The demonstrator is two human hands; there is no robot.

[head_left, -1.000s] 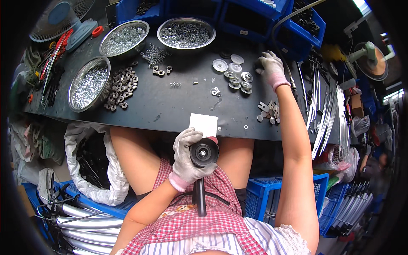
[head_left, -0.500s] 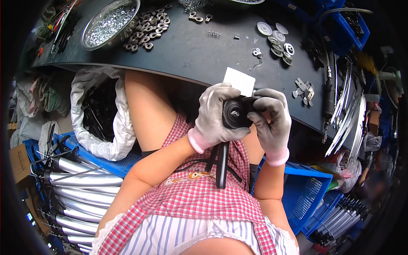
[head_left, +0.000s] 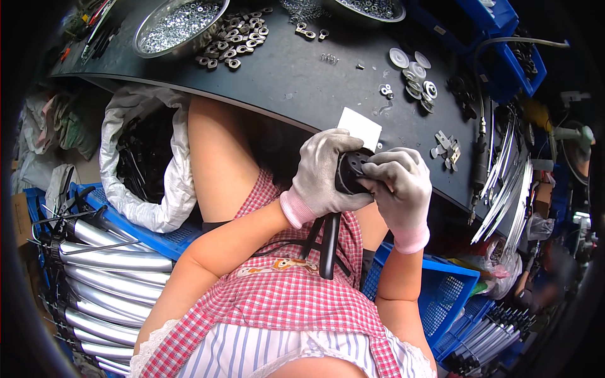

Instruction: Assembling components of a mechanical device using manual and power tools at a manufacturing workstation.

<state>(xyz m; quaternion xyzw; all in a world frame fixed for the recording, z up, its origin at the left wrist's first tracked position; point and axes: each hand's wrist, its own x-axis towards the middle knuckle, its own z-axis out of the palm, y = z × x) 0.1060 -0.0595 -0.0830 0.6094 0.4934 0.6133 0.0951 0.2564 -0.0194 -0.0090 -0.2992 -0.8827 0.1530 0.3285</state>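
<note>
The black round part sits between both gloved hands, held over the lap just below the near edge of the dark worktable; the left hand wraps it from the left with the fingers curled over its top and the thumb underneath, closed firmly round it; the right hand closes on it from the right, fingertips pressed against its face and rim, so both hands are narrow and gripping the same piece; from the round head a black stem or handle runs straight down toward the body, so the long axis of the thing points from the hands back to the checked apron, with the head uppermost and away from the person; neither hand is nearer than the other, both are in contact, though the left carries more of the body while the right works at the face; what the right fingertips pinch there is hidden by the glove; a white card lies on the table edge just beyond the hands; further off on the table lie flat metal washers, a heap of nuts and a steel bowl of small hardware, all well apart from the hands
</note>
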